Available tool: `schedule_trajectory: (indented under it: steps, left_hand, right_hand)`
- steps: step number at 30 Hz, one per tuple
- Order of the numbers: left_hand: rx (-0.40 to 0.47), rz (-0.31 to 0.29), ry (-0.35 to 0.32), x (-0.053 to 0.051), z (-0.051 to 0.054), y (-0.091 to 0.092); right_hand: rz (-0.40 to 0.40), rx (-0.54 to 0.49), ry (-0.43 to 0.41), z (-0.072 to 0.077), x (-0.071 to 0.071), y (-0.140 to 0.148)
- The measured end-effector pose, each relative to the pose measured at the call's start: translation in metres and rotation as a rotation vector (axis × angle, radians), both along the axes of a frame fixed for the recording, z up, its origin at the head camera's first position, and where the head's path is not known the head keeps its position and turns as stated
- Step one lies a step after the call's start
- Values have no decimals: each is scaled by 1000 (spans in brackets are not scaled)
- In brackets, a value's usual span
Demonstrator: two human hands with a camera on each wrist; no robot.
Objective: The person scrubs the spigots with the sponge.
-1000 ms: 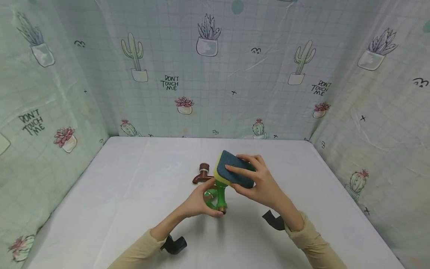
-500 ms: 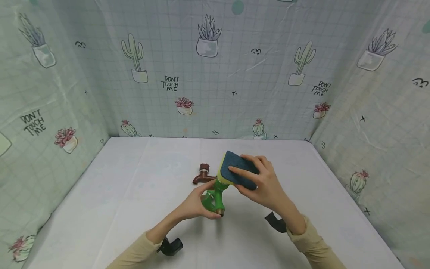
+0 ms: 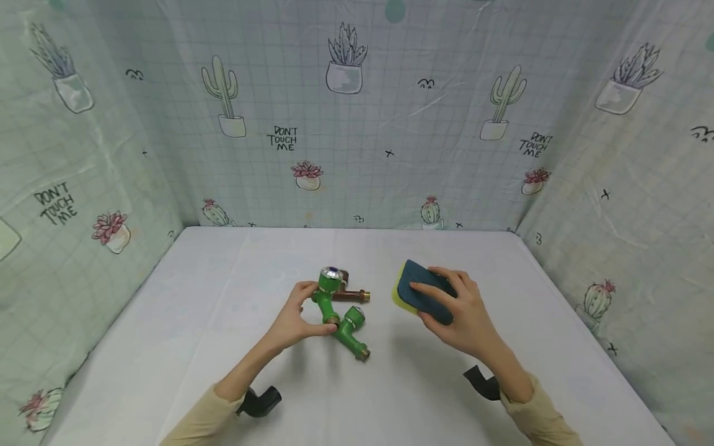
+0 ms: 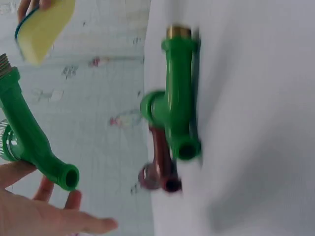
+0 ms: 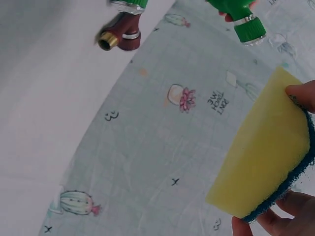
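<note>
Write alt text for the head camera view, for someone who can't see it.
A person's left hand holds a green tap above a white table while the right hand grips a blue-and-yellow sponge, apart from it. A second green tap and a brown tap lie on the table, with cactus-print cloth behind.

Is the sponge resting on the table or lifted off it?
Lifted off: the right hand holds the sponge, and the right wrist view shows it in front of the printed cloth, clear of the table.
</note>
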State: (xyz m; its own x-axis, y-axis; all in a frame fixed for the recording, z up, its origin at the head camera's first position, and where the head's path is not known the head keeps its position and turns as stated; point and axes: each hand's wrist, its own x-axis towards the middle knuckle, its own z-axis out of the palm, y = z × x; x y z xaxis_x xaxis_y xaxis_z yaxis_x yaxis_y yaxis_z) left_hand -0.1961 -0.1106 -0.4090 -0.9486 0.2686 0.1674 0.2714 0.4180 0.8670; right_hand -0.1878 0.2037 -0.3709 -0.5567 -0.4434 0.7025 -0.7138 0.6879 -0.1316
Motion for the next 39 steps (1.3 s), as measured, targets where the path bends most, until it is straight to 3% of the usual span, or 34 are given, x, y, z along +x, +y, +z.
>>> schedule_trajectory:
  steps: [6,10,14,17,22,28,35,39]
  left_hand:
    - [-193,272,186,-11,2,-17]
    - [-403,440,316,-24,-3,-29]
    - [-605,530,452,-39,-10,-40]
    - [-730,542,492,-49,-15,-47]
    - [-887,490,448,-64,-24,-54]
    - [-955,462,380,-80,-33,-60]
    - [-1020,459,242,-91,-42,-56]
    - [-1058,470,242,-93,-46,-51]
  right_hand:
    - [-27,-44,-40,-12,3,18]
    - [-42,-66,-43,-17,5,25]
    - [-54,-84,-57,-20,6,28]
    - [-59,-89,-68,-21,6,30]
    - [-61,-100,-67,-21,7,33]
    - [-53,-99,-85,-20,5,31]
    - [-64,-111,-101,-22,3,29]
    - [-78,-120,-130,-25,4,28]
